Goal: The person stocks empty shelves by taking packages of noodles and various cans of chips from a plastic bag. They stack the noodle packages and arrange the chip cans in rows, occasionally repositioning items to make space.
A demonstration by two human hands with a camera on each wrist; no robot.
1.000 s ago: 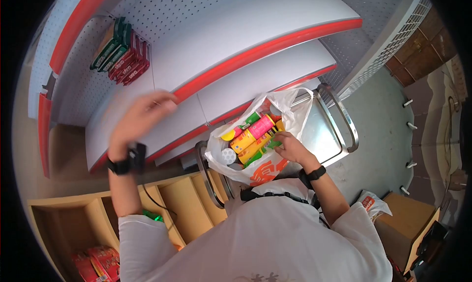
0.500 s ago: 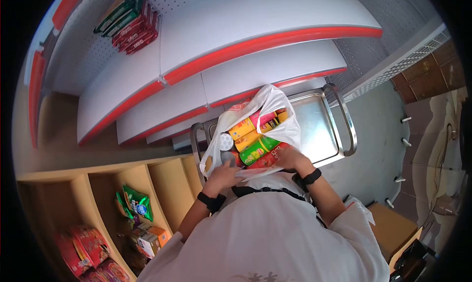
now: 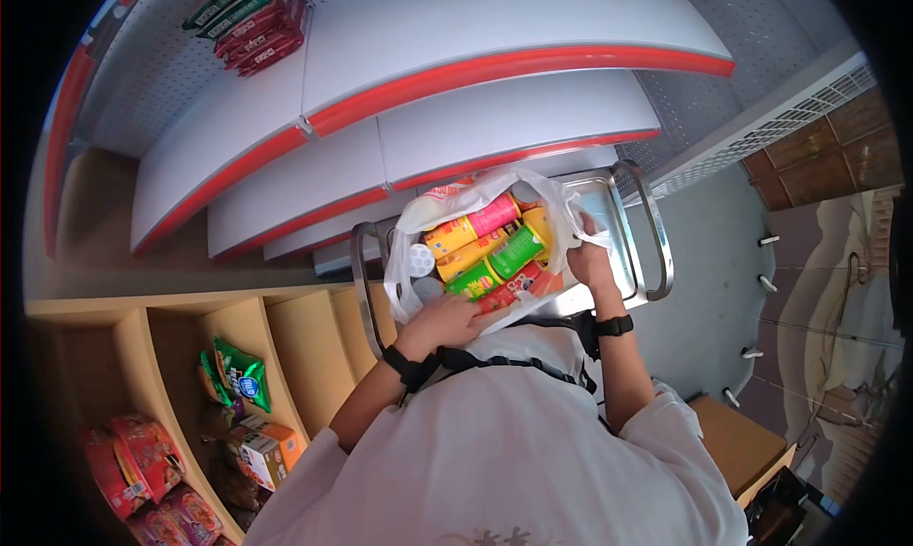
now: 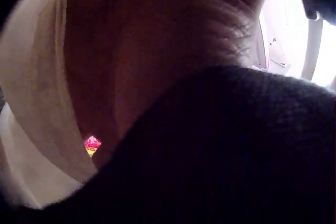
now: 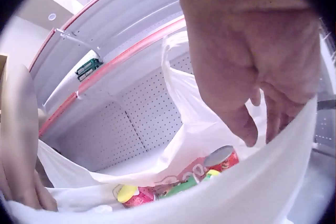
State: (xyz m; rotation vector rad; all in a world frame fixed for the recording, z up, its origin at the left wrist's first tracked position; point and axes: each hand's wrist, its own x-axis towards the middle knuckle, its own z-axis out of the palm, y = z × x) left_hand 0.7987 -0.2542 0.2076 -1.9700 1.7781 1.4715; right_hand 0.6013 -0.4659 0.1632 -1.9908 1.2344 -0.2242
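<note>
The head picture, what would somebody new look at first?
Probably the bright yellow, pink and green cylindrical containers inside the open white plastic bag, mid-picture, near the person's left hand and right hand. Next, maybe the long red shelf edge curving above, then the shiny green packet in the wooden compartments, lower left.

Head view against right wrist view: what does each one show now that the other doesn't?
Only the head view: the green snack bag and red packages in the wooden compartments, and the cardboard box.

Only the right wrist view: a small round fitting high beyond the shelves.

Both: the left hand, right hand, white plastic bag, colorful containers inside, and green packets.
</note>
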